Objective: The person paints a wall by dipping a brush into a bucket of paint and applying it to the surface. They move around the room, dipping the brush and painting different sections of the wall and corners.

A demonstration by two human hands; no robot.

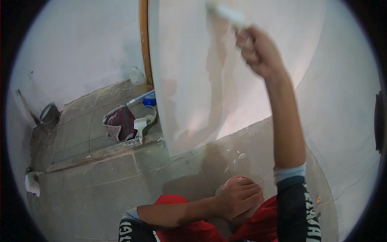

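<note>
My right hand point(258, 50) is raised at the upper right, its fingers wrapped round the handle of a white brush point(229, 14). The brush is blurred, and its tip is at the white wall point(185, 60); whether it touches cannot be told. Low in the middle, my left hand point(240, 199) lies over the top of a round container with a red rim point(236, 178), fingers bent round it. The hand hides most of the container, which sits between my red-clad knees.
Beyond a wooden door frame point(145, 44) are a stained cloth-like bag point(121, 123), a white-smeared tool point(140, 127), a blue item point(149, 99) and a plastic jug point(137, 76). A dark bucket point(49, 116) and a white container point(32, 184) stand at the left.
</note>
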